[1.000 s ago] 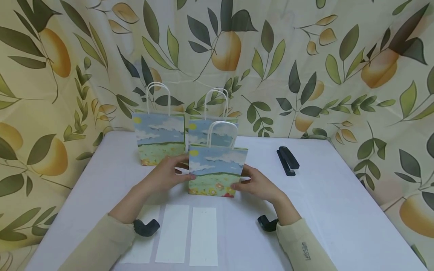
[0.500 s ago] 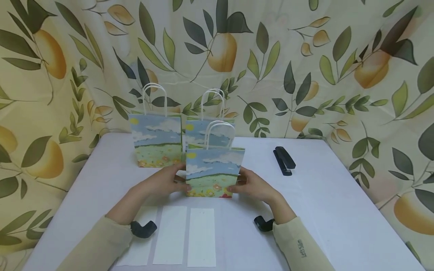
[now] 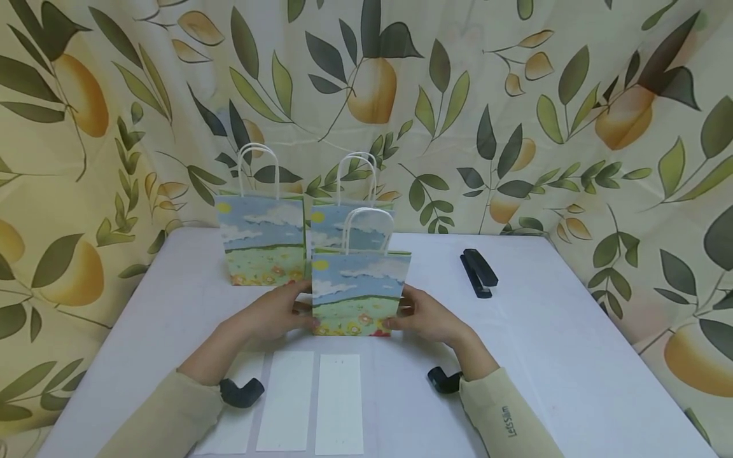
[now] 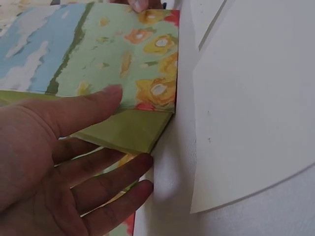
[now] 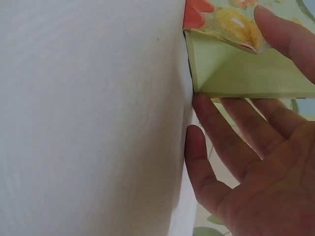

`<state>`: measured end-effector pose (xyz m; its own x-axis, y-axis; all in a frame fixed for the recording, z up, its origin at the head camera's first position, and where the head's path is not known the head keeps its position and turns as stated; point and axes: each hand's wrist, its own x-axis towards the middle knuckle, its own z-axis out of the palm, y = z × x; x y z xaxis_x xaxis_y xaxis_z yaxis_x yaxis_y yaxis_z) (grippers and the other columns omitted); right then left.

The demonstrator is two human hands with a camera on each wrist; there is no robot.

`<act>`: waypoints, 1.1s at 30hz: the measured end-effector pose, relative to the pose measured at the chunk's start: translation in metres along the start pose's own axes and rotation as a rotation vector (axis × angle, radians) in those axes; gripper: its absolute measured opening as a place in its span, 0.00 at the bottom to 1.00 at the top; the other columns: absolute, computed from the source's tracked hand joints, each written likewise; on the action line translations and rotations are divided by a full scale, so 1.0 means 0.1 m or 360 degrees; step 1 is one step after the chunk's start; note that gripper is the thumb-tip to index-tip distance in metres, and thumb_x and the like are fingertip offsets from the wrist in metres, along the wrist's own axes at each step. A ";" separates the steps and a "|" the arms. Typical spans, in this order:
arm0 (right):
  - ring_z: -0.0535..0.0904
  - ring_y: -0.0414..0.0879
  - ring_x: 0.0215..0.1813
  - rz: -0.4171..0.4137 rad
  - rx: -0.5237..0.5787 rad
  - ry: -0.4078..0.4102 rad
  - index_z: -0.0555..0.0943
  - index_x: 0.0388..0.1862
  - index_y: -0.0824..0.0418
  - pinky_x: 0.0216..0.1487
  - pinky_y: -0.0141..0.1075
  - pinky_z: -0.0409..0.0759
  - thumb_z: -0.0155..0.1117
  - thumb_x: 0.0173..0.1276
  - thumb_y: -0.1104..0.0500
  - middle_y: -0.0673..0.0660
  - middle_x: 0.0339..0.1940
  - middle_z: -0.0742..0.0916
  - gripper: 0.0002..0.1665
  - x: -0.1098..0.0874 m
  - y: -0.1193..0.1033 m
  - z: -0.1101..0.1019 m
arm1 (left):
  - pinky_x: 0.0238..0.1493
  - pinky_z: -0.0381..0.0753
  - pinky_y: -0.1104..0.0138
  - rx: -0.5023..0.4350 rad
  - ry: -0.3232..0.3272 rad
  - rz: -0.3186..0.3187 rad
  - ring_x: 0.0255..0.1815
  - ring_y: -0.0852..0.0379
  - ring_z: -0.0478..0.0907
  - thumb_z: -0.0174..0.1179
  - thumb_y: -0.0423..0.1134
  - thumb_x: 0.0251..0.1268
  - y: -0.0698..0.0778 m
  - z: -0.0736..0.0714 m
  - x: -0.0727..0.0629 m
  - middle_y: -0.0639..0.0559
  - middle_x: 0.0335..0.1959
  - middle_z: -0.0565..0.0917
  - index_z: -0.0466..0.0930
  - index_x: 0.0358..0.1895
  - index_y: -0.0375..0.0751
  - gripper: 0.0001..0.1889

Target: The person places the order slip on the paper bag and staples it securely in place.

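A small paper gift bag [image 3: 359,292] with a painted sky and flower meadow stands upright on the white table, its white handles up. My left hand [image 3: 277,313] grips its left side low down. In the left wrist view the thumb [image 4: 93,109] lies on the front face and fingertips meet the green side's back edge. Opposite, my right hand [image 3: 431,314] holds the right side, thumb [image 5: 283,37] in front and fingers behind. Close behind, a second matching bag [image 3: 350,222] is partly hidden. A third one [image 3: 263,242] stands to the left.
A black stapler [image 3: 479,273] lies at the right of the table. White paper strips [image 3: 339,404] lie side by side in front of the bags, the leftmost partly under my left forearm. A patterned curtain [image 3: 515,114] hangs behind the table.
My left hand has slid lower along the front bag's side, and the bag has straightened slightly. Everything else shifts a little left with the head view. The right hand keeps its hold.
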<state>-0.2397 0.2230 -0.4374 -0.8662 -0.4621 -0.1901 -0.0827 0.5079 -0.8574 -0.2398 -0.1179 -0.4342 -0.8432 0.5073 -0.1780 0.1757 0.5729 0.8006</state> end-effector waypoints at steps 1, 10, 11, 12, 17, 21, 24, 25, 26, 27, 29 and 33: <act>0.81 0.53 0.64 -0.0006 -0.0006 0.0000 0.72 0.74 0.51 0.67 0.52 0.78 0.76 0.66 0.56 0.55 0.64 0.85 0.39 0.00 0.00 0.00 | 0.70 0.76 0.50 0.0009 0.0001 -0.0004 0.70 0.48 0.79 0.73 0.47 0.65 0.00 0.00 0.00 0.48 0.77 0.71 0.56 0.82 0.46 0.46; 0.80 0.54 0.66 -0.0021 -0.0053 0.0034 0.72 0.74 0.50 0.69 0.53 0.77 0.77 0.66 0.56 0.53 0.64 0.85 0.39 -0.03 -0.03 0.00 | 0.71 0.76 0.50 0.0023 -0.0005 -0.0023 0.71 0.47 0.78 0.72 0.47 0.66 0.04 0.02 -0.02 0.48 0.79 0.68 0.55 0.82 0.47 0.46; 0.80 0.54 0.67 -0.0017 -0.0047 0.0035 0.72 0.74 0.50 0.70 0.54 0.77 0.77 0.65 0.56 0.53 0.64 0.85 0.39 -0.03 -0.04 0.00 | 0.71 0.76 0.50 0.0017 -0.0011 -0.0024 0.71 0.46 0.77 0.72 0.47 0.66 0.04 0.02 -0.02 0.48 0.80 0.66 0.55 0.83 0.46 0.46; 0.80 0.54 0.67 -0.0016 -0.0041 0.0035 0.73 0.74 0.50 0.70 0.54 0.77 0.77 0.65 0.56 0.53 0.64 0.85 0.39 -0.03 -0.04 0.01 | 0.71 0.76 0.50 0.0014 -0.0016 -0.0029 0.72 0.46 0.77 0.72 0.47 0.66 0.04 0.01 -0.03 0.48 0.81 0.65 0.54 0.83 0.46 0.47; 0.80 0.54 0.66 -0.0007 -0.0056 0.0046 0.73 0.74 0.49 0.70 0.54 0.76 0.77 0.66 0.55 0.52 0.63 0.85 0.39 -0.03 -0.03 0.01 | 0.73 0.74 0.49 -0.0002 -0.0045 -0.0037 0.73 0.45 0.75 0.72 0.48 0.67 0.03 -0.01 -0.05 0.48 0.84 0.58 0.49 0.84 0.46 0.50; 0.80 0.54 0.67 -0.0001 -0.0072 0.0052 0.72 0.74 0.49 0.70 0.54 0.76 0.77 0.66 0.55 0.51 0.63 0.85 0.39 -0.03 -0.03 0.02 | 0.74 0.71 0.45 0.0011 -0.0065 -0.0030 0.74 0.44 0.75 0.72 0.52 0.65 0.06 -0.06 -0.08 0.48 0.84 0.58 0.50 0.84 0.47 0.51; 0.80 0.54 0.68 -0.0006 -0.0087 0.0056 0.72 0.74 0.49 0.71 0.55 0.76 0.76 0.66 0.55 0.51 0.63 0.85 0.39 -0.04 -0.02 0.01 | 0.74 0.71 0.45 0.0062 -0.0040 -0.0029 0.73 0.44 0.75 0.73 0.56 0.64 0.10 -0.12 -0.11 0.49 0.82 0.62 0.54 0.82 0.50 0.49; 0.79 0.54 0.68 -0.0007 -0.0088 0.0055 0.72 0.74 0.49 0.71 0.55 0.76 0.76 0.66 0.55 0.51 0.63 0.85 0.39 -0.04 -0.02 0.01 | 0.73 0.72 0.45 0.0086 -0.0020 -0.0022 0.73 0.44 0.75 0.73 0.56 0.63 0.12 -0.15 -0.12 0.48 0.81 0.65 0.55 0.82 0.50 0.48; 0.79 0.54 0.68 -0.0006 -0.0092 0.0058 0.72 0.74 0.49 0.71 0.55 0.76 0.76 0.66 0.55 0.51 0.63 0.85 0.39 -0.03 -0.02 0.01 | 0.72 0.73 0.45 0.0108 0.0001 -0.0010 0.72 0.43 0.76 0.72 0.56 0.63 0.13 -0.17 -0.13 0.47 0.80 0.67 0.57 0.81 0.48 0.47; 0.79 0.54 0.68 -0.0006 -0.0091 0.0060 0.72 0.74 0.49 0.71 0.55 0.76 0.77 0.66 0.55 0.51 0.63 0.85 0.39 -0.03 -0.02 0.00 | 0.70 0.75 0.45 0.0127 0.0025 0.0000 0.71 0.42 0.77 0.73 0.56 0.64 0.15 -0.20 -0.15 0.46 0.78 0.69 0.58 0.80 0.47 0.47; 0.80 0.53 0.68 0.0003 -0.0081 0.0063 0.73 0.74 0.48 0.71 0.54 0.76 0.77 0.65 0.55 0.50 0.63 0.86 0.39 -0.03 -0.03 0.00 | 0.68 0.77 0.46 0.0149 0.0067 0.0000 0.69 0.41 0.78 0.73 0.54 0.64 0.18 -0.24 -0.18 0.44 0.74 0.73 0.61 0.78 0.45 0.44; 0.80 0.53 0.67 0.0008 -0.0055 0.0052 0.73 0.74 0.48 0.71 0.54 0.76 0.77 0.65 0.56 0.51 0.62 0.85 0.39 -0.04 -0.03 -0.01 | 0.63 0.80 0.49 0.0223 0.0077 0.0010 0.65 0.42 0.80 0.73 0.53 0.64 0.21 -0.26 -0.23 0.44 0.66 0.79 0.70 0.70 0.40 0.37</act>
<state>-0.2366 0.2236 -0.4339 -0.8822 -0.4358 -0.1782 -0.0948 0.5352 -0.8394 -0.2298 -0.1344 -0.3988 -0.8646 0.4817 -0.1426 0.2477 0.6557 0.7132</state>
